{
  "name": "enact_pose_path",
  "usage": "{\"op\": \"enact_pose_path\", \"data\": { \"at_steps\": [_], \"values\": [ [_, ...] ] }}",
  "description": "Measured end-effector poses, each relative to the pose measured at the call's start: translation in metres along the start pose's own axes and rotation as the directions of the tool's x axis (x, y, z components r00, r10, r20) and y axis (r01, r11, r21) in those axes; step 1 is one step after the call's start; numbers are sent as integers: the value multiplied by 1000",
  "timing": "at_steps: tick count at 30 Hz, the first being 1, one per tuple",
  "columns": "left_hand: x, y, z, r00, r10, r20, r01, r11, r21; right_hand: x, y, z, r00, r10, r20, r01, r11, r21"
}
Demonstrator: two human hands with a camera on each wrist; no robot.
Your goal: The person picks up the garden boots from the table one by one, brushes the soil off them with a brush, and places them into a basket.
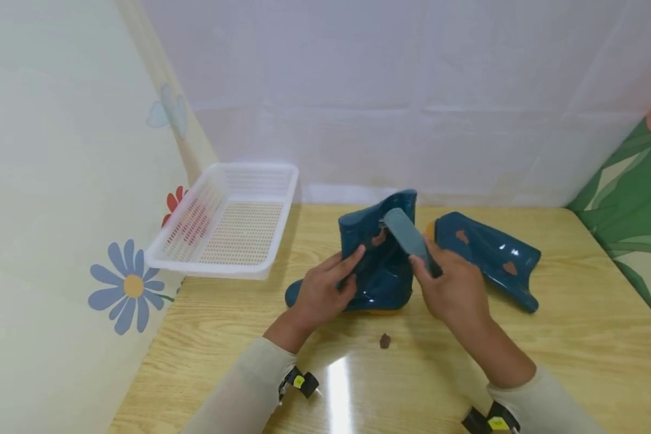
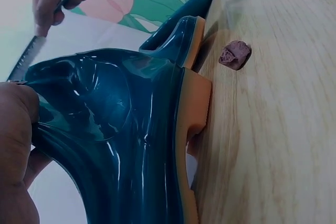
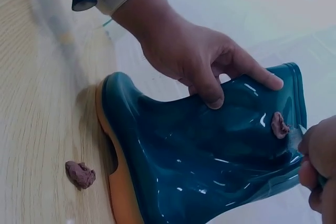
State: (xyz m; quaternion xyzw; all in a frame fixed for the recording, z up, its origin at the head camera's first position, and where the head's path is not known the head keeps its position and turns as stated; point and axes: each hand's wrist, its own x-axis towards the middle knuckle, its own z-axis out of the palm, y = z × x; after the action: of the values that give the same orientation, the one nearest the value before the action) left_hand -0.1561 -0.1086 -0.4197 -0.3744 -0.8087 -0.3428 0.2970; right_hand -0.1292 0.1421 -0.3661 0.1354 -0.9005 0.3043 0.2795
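A glossy dark-teal rubber boot (image 1: 377, 280) with an orange sole stands upright on the table, toe to the left. My left hand (image 1: 322, 292) grips its shaft from the left, thumb and fingers around the side. In my right hand (image 1: 458, 289) is a small blue-grey brush (image 1: 407, 234), held by its handle. The brush end lies against the upper shaft, right beside a brown clay-like patch (image 3: 279, 125). A loose brown lump (image 1: 385, 341) rests on the table in front of the boot.
The second teal boot (image 1: 485, 253) lies on its side to the right, with brown patches on its shaft. A white plastic basket (image 1: 239, 271) stands at the back left. Behind the table (image 1: 591, 313) hangs a pale sheet (image 1: 385, 108), with a flower-painted wall (image 1: 49, 181) on the left.
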Motion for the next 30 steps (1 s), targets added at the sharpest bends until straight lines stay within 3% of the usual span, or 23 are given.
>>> {"op": "enact_pose_path", "data": {
  "at_steps": [5, 10, 14, 24, 30],
  "values": [
    [1, 0, -1, 1000, -11, 1, 11, 1000, -2, 1, -3, -2, 999, -17, -28, 18, 999, 37],
    [0, -1, -1, 1000, -8, 4, 9, 1000, -5, 1, -5, -5, 993, 27, 111, -30, 999, 20],
    [-1, -2, -1, 1000, -13, -2, 13, 1000, -5, -3, 0, -8, 987, 47, 154, -49, 999, 8],
    [0, -2, 0, 1000, -20, -14, 20, 1000, -8, -2, -1, -16, 999, 8, 40, -10, 998, 57],
    [0, -1, 0, 1000, -2, -8, 2, 1000, -13, 1, -3, -13, 981, 71, 179, -82, 995, 59]
  ]
}}
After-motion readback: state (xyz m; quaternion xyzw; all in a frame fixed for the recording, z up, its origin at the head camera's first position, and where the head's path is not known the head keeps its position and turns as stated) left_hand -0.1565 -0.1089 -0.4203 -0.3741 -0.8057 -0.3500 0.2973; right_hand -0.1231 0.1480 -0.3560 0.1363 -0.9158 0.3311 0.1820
